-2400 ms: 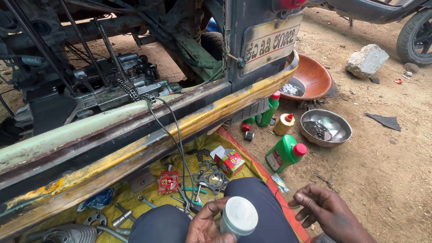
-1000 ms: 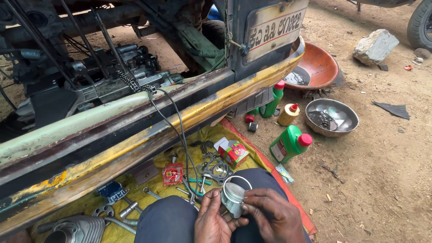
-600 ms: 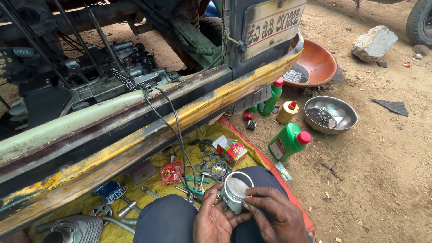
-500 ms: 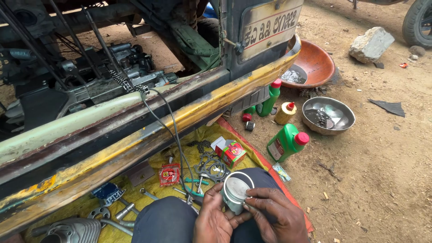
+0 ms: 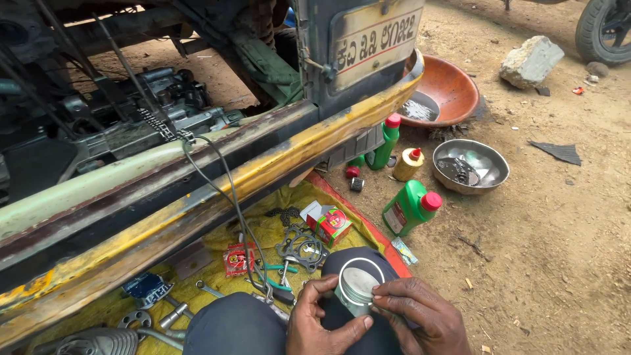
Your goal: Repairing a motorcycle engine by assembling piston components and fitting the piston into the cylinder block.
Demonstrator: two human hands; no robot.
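Head view showed both hands gripping a silver piston (image 5: 355, 291) over the person's knee. The left hand (image 5: 320, 321) cupped its side from below, and the right hand (image 5: 419, 313) pinched a thin piston ring (image 5: 360, 263) around the crown. The piston's axis tilted upward toward the camera, crown facing up. A green oil bottle (image 5: 410, 207) stood nearby on the dirt.

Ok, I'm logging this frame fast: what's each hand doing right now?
Left hand: closed around the metal piston, gripping it from below.
Right hand: fingers pinching the thin ring at the piston's top edge.
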